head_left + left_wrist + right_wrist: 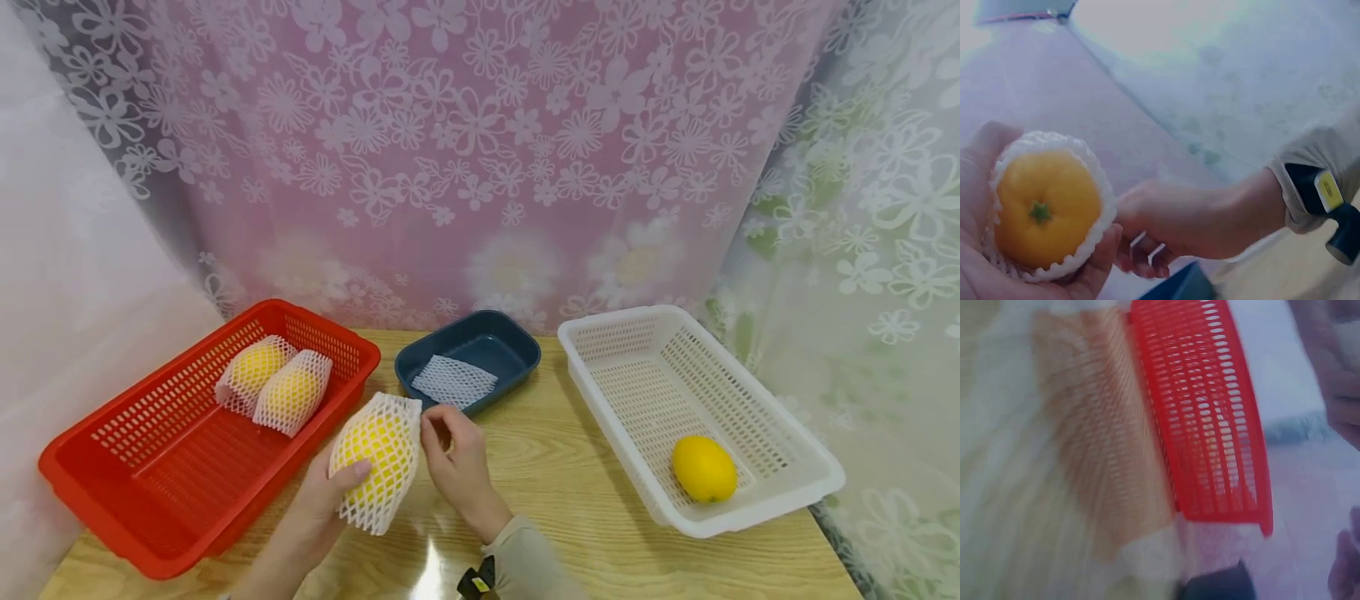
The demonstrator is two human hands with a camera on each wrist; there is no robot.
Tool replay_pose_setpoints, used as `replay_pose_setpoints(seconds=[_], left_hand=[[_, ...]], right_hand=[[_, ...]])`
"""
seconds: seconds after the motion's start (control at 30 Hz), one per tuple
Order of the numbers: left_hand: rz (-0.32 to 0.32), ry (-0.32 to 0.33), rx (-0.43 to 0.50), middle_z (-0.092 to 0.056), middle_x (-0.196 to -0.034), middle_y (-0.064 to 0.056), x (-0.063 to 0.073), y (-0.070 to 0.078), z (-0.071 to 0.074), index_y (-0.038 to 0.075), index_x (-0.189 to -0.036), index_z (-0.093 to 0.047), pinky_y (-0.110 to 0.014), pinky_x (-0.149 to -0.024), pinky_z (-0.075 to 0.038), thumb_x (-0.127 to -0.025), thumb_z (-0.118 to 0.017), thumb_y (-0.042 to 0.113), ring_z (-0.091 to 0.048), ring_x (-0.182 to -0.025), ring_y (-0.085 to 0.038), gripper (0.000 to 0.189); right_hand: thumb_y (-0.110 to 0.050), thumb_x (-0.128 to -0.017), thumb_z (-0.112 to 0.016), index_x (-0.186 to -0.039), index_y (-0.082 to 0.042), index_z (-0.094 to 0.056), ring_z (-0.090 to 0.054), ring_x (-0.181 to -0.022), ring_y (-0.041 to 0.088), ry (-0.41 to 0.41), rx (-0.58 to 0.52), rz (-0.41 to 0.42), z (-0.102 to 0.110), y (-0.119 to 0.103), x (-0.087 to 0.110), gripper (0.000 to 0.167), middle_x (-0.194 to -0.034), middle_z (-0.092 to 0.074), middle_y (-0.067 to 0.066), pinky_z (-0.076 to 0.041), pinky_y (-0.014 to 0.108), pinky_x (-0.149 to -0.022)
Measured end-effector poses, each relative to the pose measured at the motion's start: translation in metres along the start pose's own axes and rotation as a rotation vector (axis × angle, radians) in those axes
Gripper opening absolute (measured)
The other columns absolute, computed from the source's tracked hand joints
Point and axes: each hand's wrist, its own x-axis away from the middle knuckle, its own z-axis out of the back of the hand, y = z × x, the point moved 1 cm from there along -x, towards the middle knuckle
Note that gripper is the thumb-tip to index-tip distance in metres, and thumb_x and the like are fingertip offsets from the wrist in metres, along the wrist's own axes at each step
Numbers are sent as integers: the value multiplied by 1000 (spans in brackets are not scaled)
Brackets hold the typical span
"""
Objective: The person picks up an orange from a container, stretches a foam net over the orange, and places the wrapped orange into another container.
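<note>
A yellow fruit (377,457) in a white foam net (397,406) sits gripped in the left hand (322,496) over the table (540,467); the right hand (459,467) pinches the net's edge; only the left wrist view shows the green stem end (1039,212); only the head view, the white basket (626,387).

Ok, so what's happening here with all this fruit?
A person's left hand holds a yellow fruit in a white foam net. The right hand is at the net's edge; whether it pinches it is unclear. Two netted fruits sit in the red basket, a bare one in the white basket, and a loose net lies in the blue tray.
</note>
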Motion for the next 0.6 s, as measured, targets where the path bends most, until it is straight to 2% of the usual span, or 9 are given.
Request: replay_pose_setpoints(seconds=[0.07,0.17,0.27,0.4,0.5,0.6], left_hand=[[-19,24,-8,-66,-101,-4,5,13,10,14,-121,-55,-30,-75,-55,-98,-52,18,-65,-88,-15,23],[-59,69,-37,-67,-99,-5,13,30,27,15,-121,-57,-31,-73,-56,-100,-48,15,-66,-87,-15,23],[-75,108,-88,-66,-102,-5,20,49,47,16,-125,-56,-32,-72,-57,-101,-47,13,-67,-89,-17,26],[-65,147,-189,-64,-110,-3,24,77,78,21,-132,-50,-32,-73,-57,-102,-48,9,-66,-93,-16,33],[-71,200,-300,-63,-109,1,23,96,102,21,-131,-47,-29,-72,-57,-99,-54,4,-65,-91,-13,36],[-57,306,-550,-58,-107,5,22,114,127,24,-129,-44,-26,-68,-57,-96,-63,8,-62,-86,-8,42]], right_hand=[[-5,-92,-61,-90,-10,-62,-52,-61,12,-22,191,45,-15,-4,-7,6,-73,-57,0,-42,19,-58],[-19,-94,-61,-92,-13,-61,-52,-67,12,-77,405,18,-38,-9,-16,7,-76,-56,-4,-37,22,-65],[-34,-98,-57,-97,-13,-59,-50,-75,14,-173,537,-104,-59,-12,-20,21,-84,-56,-4,-33,29,-69],[-55,-99,-46,-106,-16,-52,-47,-87,17,-338,657,-321,-83,-13,-21,40,-96,-51,-3,-31,34,-76],[-67,-96,-35,-111,-16,-49,-47,-96,20,-434,731,-431,-98,-13,-21,55,-103,-50,0,-31,38,-82],[-75,-93,-27,-116,-13,-50,-49,-104,24,-484,777,-464,-110,-13,-20,70,-111,-51,5,-34,44,-87]])
